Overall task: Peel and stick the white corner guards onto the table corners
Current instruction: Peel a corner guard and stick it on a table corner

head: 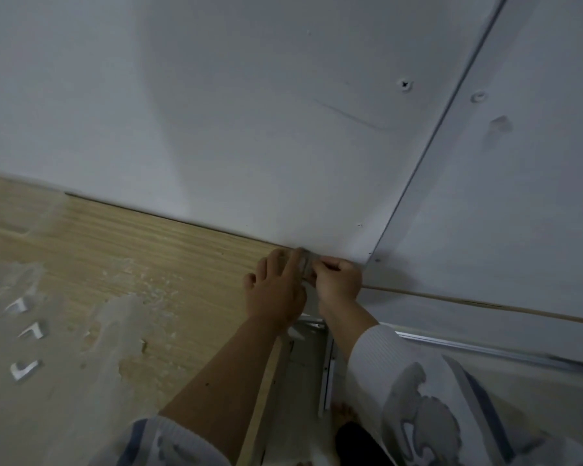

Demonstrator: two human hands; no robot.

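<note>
- Both hands meeting at table (155,250) corner by wall (216,112).
- Left hand (276,290) pressing flat, fingers spread, on corner guard (304,266).
- Right hand (339,280) pinching guard's edge, just beside left.
- Spare guards (26,368) lying well left.

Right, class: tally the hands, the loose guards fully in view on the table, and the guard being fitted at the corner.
Hands: 2, left hand, right hand
Loose guards: 3
Corner guard: 1
Total: 6

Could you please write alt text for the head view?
Both hands, left and right, press a corner guard onto the far table corner by the wall. Spare guards lie at left.
</note>
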